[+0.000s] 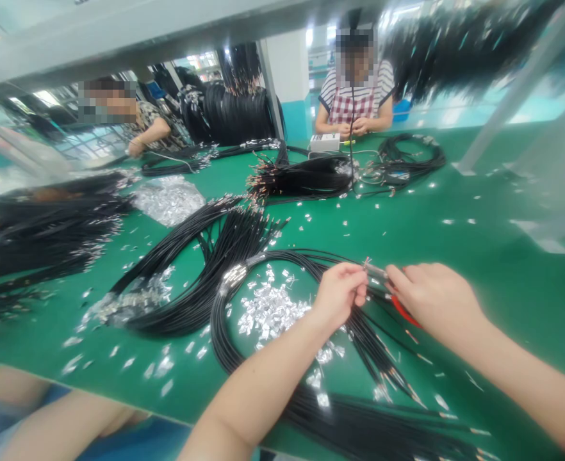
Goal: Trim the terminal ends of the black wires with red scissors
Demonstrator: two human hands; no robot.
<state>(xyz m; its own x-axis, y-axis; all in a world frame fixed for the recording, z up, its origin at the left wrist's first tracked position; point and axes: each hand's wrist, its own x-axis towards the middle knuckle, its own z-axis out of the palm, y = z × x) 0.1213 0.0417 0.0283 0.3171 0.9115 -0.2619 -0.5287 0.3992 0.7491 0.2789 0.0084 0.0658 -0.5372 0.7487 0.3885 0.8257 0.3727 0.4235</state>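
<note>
My left hand [341, 291] is closed in a pinch on the end of a black cable, where fine pale strands stick out. Wrapped round a red-handled tool [406, 314] is my right hand [429, 291]. The tool's grey metal tip points left, close to my left fingertips; whether it is scissors or pliers I cannot tell. Below both hands lies a looped bundle of black cables [222, 336], its stripped ends fanning out to the right. Inside the loop is a pile of small silvery foil pieces [270, 307].
More black cable bundles [186, 314] lie to the left on the green table [503, 307]. A clear bag of silvery pieces [170, 200] sits behind them. Two people work across the table, and another person's arms show at lower left. Metal posts [498, 89] stand at right.
</note>
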